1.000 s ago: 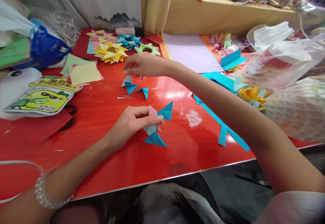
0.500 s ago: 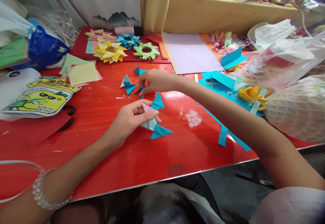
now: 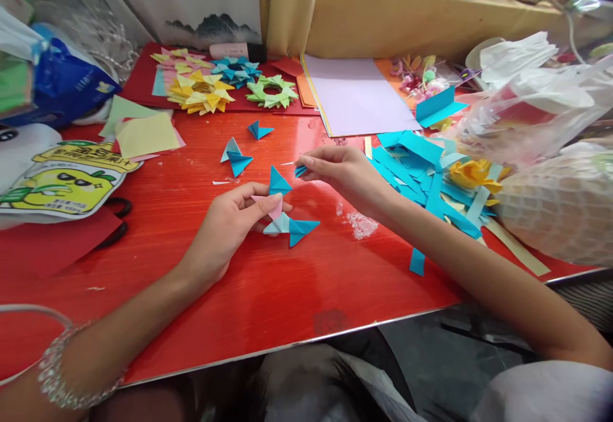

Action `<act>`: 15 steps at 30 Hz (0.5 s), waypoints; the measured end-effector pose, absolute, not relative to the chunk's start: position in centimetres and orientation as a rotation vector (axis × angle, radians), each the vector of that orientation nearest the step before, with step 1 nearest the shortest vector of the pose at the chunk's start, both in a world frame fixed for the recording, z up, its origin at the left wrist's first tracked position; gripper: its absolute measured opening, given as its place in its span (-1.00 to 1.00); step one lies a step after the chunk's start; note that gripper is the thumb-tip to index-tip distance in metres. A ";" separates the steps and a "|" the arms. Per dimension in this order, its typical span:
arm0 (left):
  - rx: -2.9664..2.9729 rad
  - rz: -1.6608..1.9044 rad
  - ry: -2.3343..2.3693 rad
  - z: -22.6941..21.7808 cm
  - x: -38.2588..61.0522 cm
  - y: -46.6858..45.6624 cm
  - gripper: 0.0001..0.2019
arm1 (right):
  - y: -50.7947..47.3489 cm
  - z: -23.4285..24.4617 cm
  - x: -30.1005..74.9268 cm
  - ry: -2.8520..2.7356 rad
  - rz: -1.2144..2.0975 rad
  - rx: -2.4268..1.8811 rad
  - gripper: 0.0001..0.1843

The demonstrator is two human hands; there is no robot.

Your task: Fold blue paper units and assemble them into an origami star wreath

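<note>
My left hand point(image 3: 230, 224) pinches a joined origami piece point(image 3: 302, 230) of pink, pale blue and bright blue folded units; its blue points stick out above and to the right of my fingers. My right hand point(image 3: 342, 176) is closed on a small blue folded paper unit point(image 3: 300, 171), mostly hidden by the fingertips, held just above and to the right of the joined piece. The two hands are apart. Beyond my left hand, a pale and blue folded unit point(image 3: 238, 159) and another blue unit point(image 3: 260, 131) lie on the red table point(image 3: 268, 307).
Finished origami rings, including a yellow ring point(image 3: 201, 92) and a green ring point(image 3: 271, 92), lie at the back near lilac paper point(image 3: 359, 96). Blue paper strips point(image 3: 421, 173) pile up on the right beside a netted bundle point(image 3: 560, 205). A lemon-printed pouch point(image 3: 71, 176) lies left.
My right hand has picked up a blue folded unit from the table and moved right with it. My left hand has tilted the joined piece a little. The view has shifted slightly.
</note>
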State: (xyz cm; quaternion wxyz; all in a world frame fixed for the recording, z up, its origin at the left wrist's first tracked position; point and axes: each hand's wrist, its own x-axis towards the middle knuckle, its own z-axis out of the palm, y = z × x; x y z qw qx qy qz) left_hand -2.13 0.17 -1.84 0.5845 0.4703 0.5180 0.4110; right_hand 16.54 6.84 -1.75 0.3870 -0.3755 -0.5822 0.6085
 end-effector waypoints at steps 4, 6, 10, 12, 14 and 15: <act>1.159 0.961 1.209 -1.9 -2.3 -0.1 -0.81 | 4.8 -1.7 17.2 -1.328 1.606 -0.971 -0.72; 1.186 0.958 1.213 -1.9 -2.4 -0.1 -0.82 | 4.1 -1.7 17.0 -1.291 1.640 -0.969 -0.66; 1.220 0.944 1.230 -1.9 -2.2 -0.2 -0.89 | 3.3 -1.5 16.7 -1.333 1.607 -0.902 -0.80; 1.242 0.928 1.221 -1.8 -2.2 -0.3 -0.87 | 3.1 -1.4 16.7 -1.376 1.568 -0.865 -0.79; 1.262 0.916 1.201 -1.6 -2.1 -0.4 -0.86 | 2.8 -1.3 16.8 -1.422 1.513 -0.853 -0.78; 1.266 0.913 1.191 -1.5 -2.0 -0.6 -0.86 | 2.7 -1.2 16.8 -1.449 1.471 -0.861 -0.78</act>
